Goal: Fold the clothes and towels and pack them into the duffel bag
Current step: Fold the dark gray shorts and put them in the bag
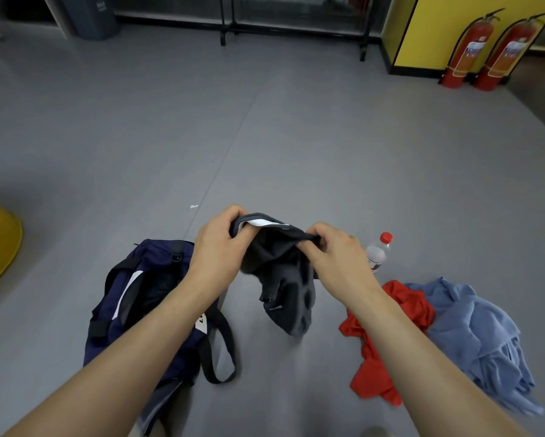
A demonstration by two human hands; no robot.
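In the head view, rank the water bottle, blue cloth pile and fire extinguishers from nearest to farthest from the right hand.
1. Water bottle, just right of the right hand.
2. Blue cloth pile, on the floor, lower right.
3. Fire extinguishers, far back, upper right.

navy duffel bag [157,298], dark grey garment [283,279], red shirt [387,342]

Grey floor [264,137] under me. On it: navy duffel bag [145,310] to my left, top open, straps splayed. Crumpled red garment [375,367] to my right, touching a blue cloth heap [479,335]. Red-capped bottle [376,253] standing just beyond them. Small white scrap [194,206] ahead. Two fire extinguishers [466,52] far right.
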